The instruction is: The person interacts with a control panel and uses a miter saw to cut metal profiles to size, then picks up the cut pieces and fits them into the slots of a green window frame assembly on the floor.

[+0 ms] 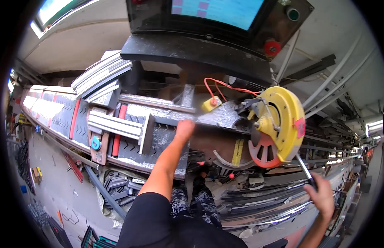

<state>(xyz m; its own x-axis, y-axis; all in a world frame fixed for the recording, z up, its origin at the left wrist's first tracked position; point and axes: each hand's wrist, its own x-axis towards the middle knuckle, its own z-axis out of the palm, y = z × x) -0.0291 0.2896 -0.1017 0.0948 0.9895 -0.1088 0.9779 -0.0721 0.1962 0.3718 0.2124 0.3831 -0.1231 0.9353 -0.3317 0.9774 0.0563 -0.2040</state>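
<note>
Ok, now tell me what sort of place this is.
It looks like a workshop, probably for cutting metal or similar profiles: there's a mounted saw with a yellow guard, a long bench with red rollers, and many long bars stacked below.

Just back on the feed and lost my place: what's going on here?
A person is working at a saw bench. The left hand is on a dark bar lying along it; the right hand grips the handle of the yellow-guarded saw. One picture can't show whether the saw is running. Pale profiles are stacked to the left.
</note>
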